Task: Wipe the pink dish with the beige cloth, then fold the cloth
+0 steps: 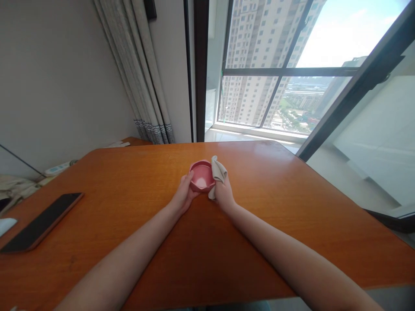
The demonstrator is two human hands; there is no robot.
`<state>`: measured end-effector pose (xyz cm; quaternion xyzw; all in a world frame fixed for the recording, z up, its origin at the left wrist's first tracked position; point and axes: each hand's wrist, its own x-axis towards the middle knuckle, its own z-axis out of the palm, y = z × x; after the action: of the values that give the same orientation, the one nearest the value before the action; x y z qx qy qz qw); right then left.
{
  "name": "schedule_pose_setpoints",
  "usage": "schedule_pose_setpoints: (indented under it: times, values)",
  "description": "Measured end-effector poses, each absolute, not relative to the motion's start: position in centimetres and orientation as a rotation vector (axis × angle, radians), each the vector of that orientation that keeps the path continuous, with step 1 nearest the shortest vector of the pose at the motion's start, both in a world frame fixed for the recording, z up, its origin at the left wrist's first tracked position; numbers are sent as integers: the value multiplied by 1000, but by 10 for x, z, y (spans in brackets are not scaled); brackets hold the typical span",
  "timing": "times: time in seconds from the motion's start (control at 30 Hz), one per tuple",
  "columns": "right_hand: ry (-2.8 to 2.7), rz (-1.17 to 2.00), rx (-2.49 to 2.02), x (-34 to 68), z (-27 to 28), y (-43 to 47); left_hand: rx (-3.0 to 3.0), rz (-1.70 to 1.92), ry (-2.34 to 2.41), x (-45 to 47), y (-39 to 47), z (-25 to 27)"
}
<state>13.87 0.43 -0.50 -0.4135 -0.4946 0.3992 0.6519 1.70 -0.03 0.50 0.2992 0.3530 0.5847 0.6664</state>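
Note:
A pink bowl (201, 176) with a wavy rim is held above the wooden table (149, 172), its inside tilted toward me. My left hand (185, 193) grips its left side, the thumb at the rim and the other fingers underneath. A pale grey-beige cloth (219, 170) is bunched in my right hand (224, 192) and pressed against the bowl's right side. Part of the cloth hangs below that hand. The fingers of my right hand are mostly hidden behind the cloth and bowl.
A long dark flat object (42, 222) with a brown edge lies on the table at the left, beside a white item (6, 225). Grey curtains (142, 73) hang beyond the far edge. A large window (259, 103) stands behind, and a dark-framed glass door is at the right.

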Motion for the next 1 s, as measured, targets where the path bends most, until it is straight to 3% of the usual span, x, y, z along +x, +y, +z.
schedule_pose_setpoints:
  times: [0.23,0.33,0.47,0.7,1.0]
  values:
    - [-1098,1080,-990,140,-2,12,629,1397,811,18,2,3]
    - [-1087,1004,-1007,123,-9,-4,625,1481,801,17,4,2]
    - [-1092,850,-975,129,-9,-4,763,1331,825,17,0,4]
    - [-1160,949,-912,159,-8,26,769,1047,927,8,0,7]
    - [-1091,917,-944,127,-14,-1,738,1269,711,18,1,0]
